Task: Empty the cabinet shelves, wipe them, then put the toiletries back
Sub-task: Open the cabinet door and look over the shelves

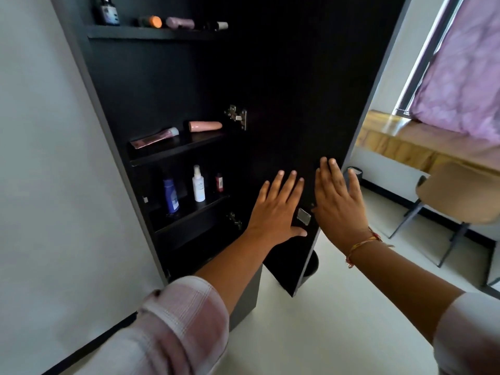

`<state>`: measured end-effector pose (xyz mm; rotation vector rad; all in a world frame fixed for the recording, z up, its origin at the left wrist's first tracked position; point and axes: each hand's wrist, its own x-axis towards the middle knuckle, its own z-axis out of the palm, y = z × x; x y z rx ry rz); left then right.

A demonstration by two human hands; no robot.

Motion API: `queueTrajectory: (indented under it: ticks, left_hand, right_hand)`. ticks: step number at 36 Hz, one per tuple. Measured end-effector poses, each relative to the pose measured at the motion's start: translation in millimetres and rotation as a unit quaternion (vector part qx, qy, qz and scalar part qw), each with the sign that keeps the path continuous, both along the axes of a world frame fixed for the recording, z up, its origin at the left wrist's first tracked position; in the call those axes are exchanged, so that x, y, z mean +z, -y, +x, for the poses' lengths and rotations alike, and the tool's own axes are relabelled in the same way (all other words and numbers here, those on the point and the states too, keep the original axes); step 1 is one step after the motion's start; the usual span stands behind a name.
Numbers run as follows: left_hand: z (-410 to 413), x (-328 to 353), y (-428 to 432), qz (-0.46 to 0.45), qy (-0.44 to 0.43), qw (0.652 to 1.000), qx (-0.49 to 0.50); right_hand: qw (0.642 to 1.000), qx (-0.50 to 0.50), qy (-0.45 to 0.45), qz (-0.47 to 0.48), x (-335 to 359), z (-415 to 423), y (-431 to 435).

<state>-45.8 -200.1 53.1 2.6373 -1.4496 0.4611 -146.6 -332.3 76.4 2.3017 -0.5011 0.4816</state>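
The black cabinet (113,147) stands open against a white wall, its door (297,90) swung out toward the person. The left hand (276,209) lies flat on the inner face of the door, fingers straight and spread, gripping nothing, with the thumb reaching out just below a small metal plate (303,216). The right hand (338,204) is at the door's free edge just beside that plate, fingers also straight and relaxed, holding nothing; whether its palm actually touches the edge is hard to tell. A woven bracelet (362,243) circles the right wrist. The toiletries are all on the shelves. On the top shelf (151,32) a dark bottle (107,12) stands upright, and an orange-capped tube (151,22), a pink tube (180,23) and a white-capped item (219,25) lie on their sides. On the middle shelf (176,152) a flat pink tube (154,138) and a pink bottle (204,126) lie down. On the lower shelf (189,212) a blue bottle (171,196), a white spray bottle (198,185) and a small red bottle (219,182) stand upright, apart from each other. To the right are a tan chair (460,196) and a purple curtain (465,77).
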Motion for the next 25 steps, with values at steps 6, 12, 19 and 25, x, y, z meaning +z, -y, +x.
queueTrajectory:
  ticks: [6, 12, 19, 25]
  left_hand:
    - [6.3, 1.2, 9.1, -0.001, 0.008, 1.0, 0.0]
    - [16.2, -0.1, 12.2, -0.009, 0.007, 1.0, 0.02]
    - [27.0, 0.4, 5.2, -0.01, 0.011, 0.998, 0.053]
    - [34.7, -0.5, -2.1, -0.015, 0.007, 0.997, 0.071]
  right_hand:
    - [0.999, -0.009, -0.04, 0.025, 8.8, 12.9, 19.7]
    - [0.996, 0.019, -0.031, 0.077, 20.5, 26.9, 24.8]
    - [0.995, 0.032, -0.014, 0.097, 23.3, 37.5, 27.4]
    - [0.994, 0.037, -0.013, 0.102, 23.2, 43.8, 28.5]
